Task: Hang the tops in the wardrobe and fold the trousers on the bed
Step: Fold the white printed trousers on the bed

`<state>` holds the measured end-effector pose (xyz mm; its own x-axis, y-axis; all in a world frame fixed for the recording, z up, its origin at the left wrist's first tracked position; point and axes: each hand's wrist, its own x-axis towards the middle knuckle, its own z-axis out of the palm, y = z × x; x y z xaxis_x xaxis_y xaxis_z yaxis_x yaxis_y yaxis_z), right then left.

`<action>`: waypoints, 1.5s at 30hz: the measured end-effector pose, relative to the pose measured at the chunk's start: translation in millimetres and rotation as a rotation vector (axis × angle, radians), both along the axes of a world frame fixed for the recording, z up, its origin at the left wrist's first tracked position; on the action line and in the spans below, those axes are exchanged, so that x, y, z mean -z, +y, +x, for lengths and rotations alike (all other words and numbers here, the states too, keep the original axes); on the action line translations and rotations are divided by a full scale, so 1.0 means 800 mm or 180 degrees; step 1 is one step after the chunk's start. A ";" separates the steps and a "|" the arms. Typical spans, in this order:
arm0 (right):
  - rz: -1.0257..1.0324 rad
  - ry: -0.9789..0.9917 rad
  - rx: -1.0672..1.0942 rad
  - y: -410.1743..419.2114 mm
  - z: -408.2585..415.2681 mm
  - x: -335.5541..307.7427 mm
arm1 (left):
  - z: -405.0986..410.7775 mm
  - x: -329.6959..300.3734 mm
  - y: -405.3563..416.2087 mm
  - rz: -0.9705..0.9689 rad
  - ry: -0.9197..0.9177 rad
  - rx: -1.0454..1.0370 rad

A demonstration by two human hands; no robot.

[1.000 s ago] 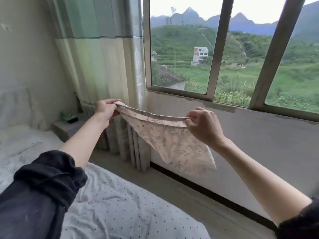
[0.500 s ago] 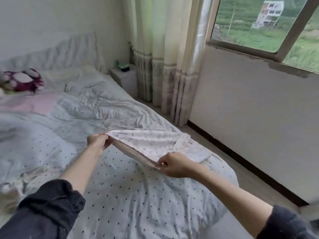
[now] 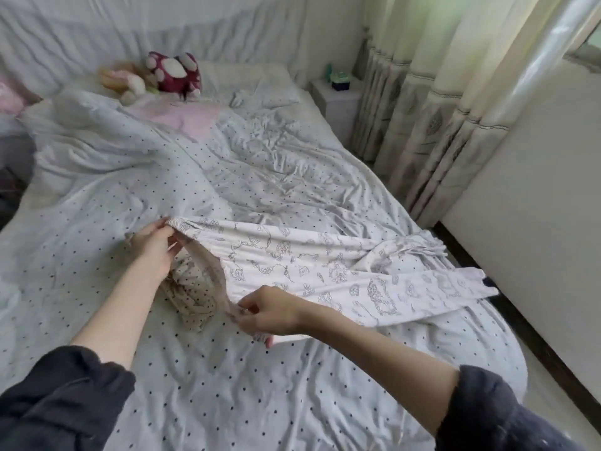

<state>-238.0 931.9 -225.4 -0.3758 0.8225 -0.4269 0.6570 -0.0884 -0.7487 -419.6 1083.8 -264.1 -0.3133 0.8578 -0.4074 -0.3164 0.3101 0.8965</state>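
White trousers with a grey line-drawn print (image 3: pixel 325 268) lie spread across the dotted bed sheet (image 3: pixel 260 385), legs stretching right toward the bed's edge. My left hand (image 3: pixel 153 245) pinches the far corner of the waistband. My right hand (image 3: pixel 266 310) pinches the near corner of the waistband just above the sheet. Under the waistband, between my hands, lies a crumpled beige dotted garment (image 3: pixel 192 297). No wardrobe is in view.
A rumpled dotted duvet (image 3: pixel 113 164) covers the bed's left half. Plush toys (image 3: pixel 172 71) and a pillow (image 3: pixel 247 83) lie at the head. A white nightstand (image 3: pixel 338 102) stands by the curtains (image 3: pixel 432 92). Floor runs along the wall at right.
I turned from the window to the bed. The trousers went from hanging in the air between my hands to lying spread on the sheet, my hands still holding the waistband.
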 end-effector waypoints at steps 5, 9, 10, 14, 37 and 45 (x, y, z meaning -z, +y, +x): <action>-0.0678 0.0263 -0.0557 0.025 -0.049 0.050 | -0.048 0.062 -0.020 -0.0478 0.0367 -0.0086; -0.0646 -0.0198 -0.0826 0.044 -0.018 0.096 | -0.051 0.105 -0.044 -0.0922 0.0783 -0.0066; -0.0605 -0.0301 -0.0885 0.048 -0.003 0.107 | -0.046 0.116 -0.047 -0.0959 0.0908 -0.0044; -0.0507 -0.0467 -0.0542 0.073 0.071 0.148 | -0.001 0.140 -0.043 -0.0961 0.1405 0.0399; 0.1825 -0.2324 -0.0630 0.153 0.544 0.340 | 0.470 0.291 -0.060 0.0492 0.4148 0.3748; 0.0961 -0.1669 -0.0300 0.130 0.584 0.341 | 0.498 0.273 -0.029 0.0277 0.4147 0.4677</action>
<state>229.4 1036.1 -498.1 -0.2556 0.9095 -0.3280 0.9395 0.1536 -0.3063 -21.3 1060.6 -482.7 0.5159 0.6913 -0.5059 0.8548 -0.3769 0.3567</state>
